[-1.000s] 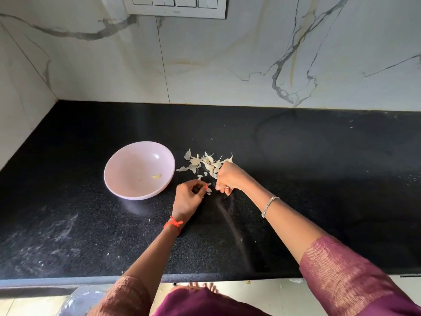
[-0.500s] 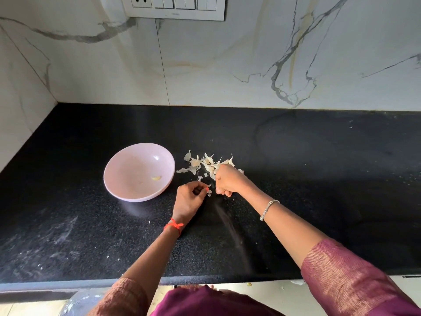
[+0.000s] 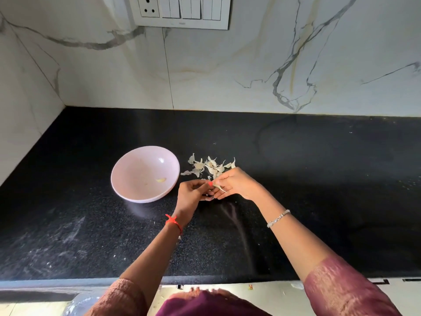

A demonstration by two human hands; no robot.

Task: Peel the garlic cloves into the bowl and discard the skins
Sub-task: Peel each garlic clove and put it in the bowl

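A pale pink bowl [image 3: 127, 179] stands on the black counter, tipped slightly, with a peeled garlic clove [image 3: 161, 179] lying inside. A heap of garlic skins [image 3: 206, 167] lies just right of the bowl. My left hand [image 3: 190, 196] and my right hand [image 3: 237, 183] meet in front of the heap, fingertips together. Between them they pinch a small garlic clove, mostly hidden, and a thin strip of skin [image 3: 220, 188] sticks out under my right fingers.
The black stone counter [image 3: 319, 201] runs wide to the right and left, ending at a marble wall behind and a side wall at left. A switch panel [image 3: 182, 12] sits on the back wall. The counter's front edge is near my body.
My right hand has come down from the skin heap towards my left hand, and its fingers have uncurled so both hands now meet at the fingertips. The bowl has not moved.
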